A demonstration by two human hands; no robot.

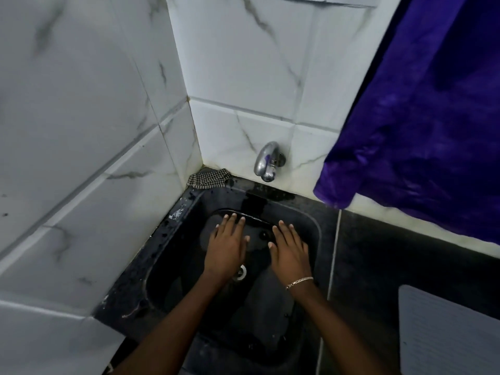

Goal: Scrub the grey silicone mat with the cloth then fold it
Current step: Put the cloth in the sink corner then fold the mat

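Note:
A dark grey silicone mat [266, 307] lies inside the black sink [315, 228], partly up against its far wall. My left hand [226, 246] and my right hand [289, 251] rest flat on the mat's far part, side by side, fingers spread, gripping nothing. A bracelet is on my right wrist. A small black-and-white checked cloth [209, 178] lies bunched in the back left corner of the sink's ledge, apart from both hands.
A chrome tap [266, 165] sticks out of the marble-tiled wall above the sink's back edge. A purple fabric [422, 117] hangs at the right. A light grey ribbed mat [446, 334] lies on the black counter at the lower right. The drain [240, 272] shows between my wrists.

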